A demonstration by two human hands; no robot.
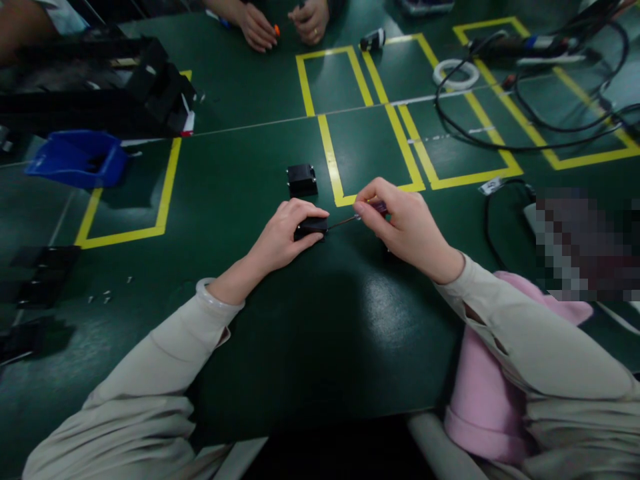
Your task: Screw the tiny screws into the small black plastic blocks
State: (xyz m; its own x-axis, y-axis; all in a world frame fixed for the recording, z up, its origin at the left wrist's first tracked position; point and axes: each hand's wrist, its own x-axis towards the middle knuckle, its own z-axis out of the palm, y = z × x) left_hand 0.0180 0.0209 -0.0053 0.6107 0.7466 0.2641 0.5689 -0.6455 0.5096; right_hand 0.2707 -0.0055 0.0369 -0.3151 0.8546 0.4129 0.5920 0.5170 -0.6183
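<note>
My left hand (285,233) grips a small black box-shaped part (313,228) against the green table, thumb and fingers on opposite sides. In my right hand (400,220) is a screwdriver (373,208) with a dark reddish handle, held between thumb and fingers. Its thin shaft points left, and the tip meets the right end of the black part; whether it sits in a screw is too small to tell. A second black box-shaped part (302,180), with shiny screw-like spots at its sides, rests just beyond my left hand.
Several small screws (107,297) lie at left, near black pieces (45,273). A blue bin (80,160) stands before a black rack (100,87). Across the table are another person's hands (285,27). Cables (450,120) and a white ring (456,75) lie at right, pink cloth (490,393) by my right arm.
</note>
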